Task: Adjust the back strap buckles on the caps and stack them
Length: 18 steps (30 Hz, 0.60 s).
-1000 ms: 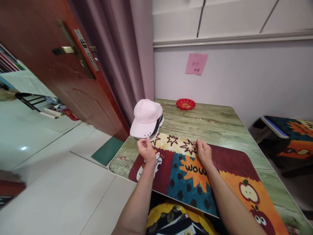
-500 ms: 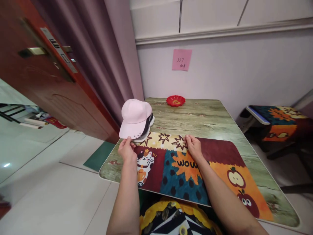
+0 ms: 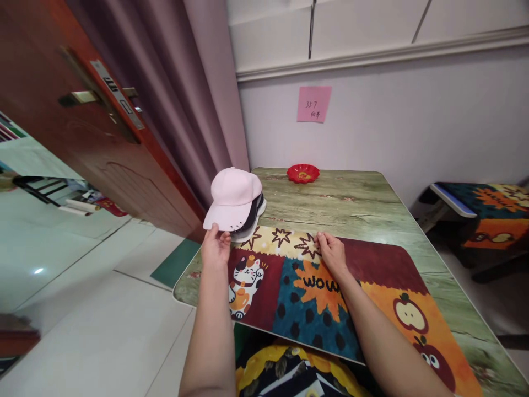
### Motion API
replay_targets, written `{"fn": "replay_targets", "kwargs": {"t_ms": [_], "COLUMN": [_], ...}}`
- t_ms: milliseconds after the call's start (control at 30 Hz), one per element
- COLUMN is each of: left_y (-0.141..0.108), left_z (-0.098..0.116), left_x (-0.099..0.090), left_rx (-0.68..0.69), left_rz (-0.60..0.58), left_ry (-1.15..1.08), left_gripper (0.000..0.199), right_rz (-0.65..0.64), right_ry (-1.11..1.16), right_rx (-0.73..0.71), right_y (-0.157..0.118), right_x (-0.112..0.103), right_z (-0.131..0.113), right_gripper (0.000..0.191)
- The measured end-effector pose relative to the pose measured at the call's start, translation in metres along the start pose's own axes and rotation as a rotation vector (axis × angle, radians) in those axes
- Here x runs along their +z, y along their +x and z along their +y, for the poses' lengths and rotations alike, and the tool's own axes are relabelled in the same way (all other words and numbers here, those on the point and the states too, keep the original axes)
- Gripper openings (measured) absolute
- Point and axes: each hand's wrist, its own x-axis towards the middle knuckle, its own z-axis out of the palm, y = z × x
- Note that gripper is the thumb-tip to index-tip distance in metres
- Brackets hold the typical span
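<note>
A pink cap tops a stack at the table's left edge, with a black cap and a whitish one beneath it. My left hand pinches the front of the pink cap's brim, thumb on top. My right hand rests with curled fingers on the upper edge of the colourful mat, beside the star pattern. Its fingertips press together, and whether anything is between them is too small to tell.
A red scalloped dish stands at the back of the wood-patterned table. Left are a curtain and an open brown door. A second table stands at the right.
The view has shifted slightly, moving the scene right and a little down. My left thumb now lies over the pink brim, which looks slightly raised off the black cap. My right hand has stayed at the mat.
</note>
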Motion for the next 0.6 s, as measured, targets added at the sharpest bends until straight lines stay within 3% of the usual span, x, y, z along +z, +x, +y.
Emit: {"fn": "replay_targets", "kwargs": {"t_ms": [133,267,400,500,600], "left_y": [-0.009,-0.025,-0.041,-0.045,-0.042], "left_z": [-0.005,-0.027,-0.065,-0.094,-0.116], "left_x": [0.001,0.008,0.016,0.020,0.027], "left_rx": [0.042,0.022,-0.135,-0.214,-0.255], "left_rz": [-0.183,-0.409,-0.578,-0.662,-0.685], "left_ry": [-0.051,-0.041,0.050,0.094,0.104], "left_gripper": [0.022,0.030,0.035,0.034,0.032], "right_rz": [-0.005,0.001,-0.051,-0.088,-0.084], "right_ry": [-0.006,0.062,0.478,0.811,0.987], "right_rx": [0.008,-0.014,0.050,0.096,0.064], "right_y": [0.000,0.001,0.003,0.003,0.002], "right_x": [0.000,0.001,0.000,-0.007,-0.016], "right_z": [0.002,0.003,-0.004,-0.013,-0.020], "right_gripper": [0.053,0.051,0.049,0.065,0.074]}}
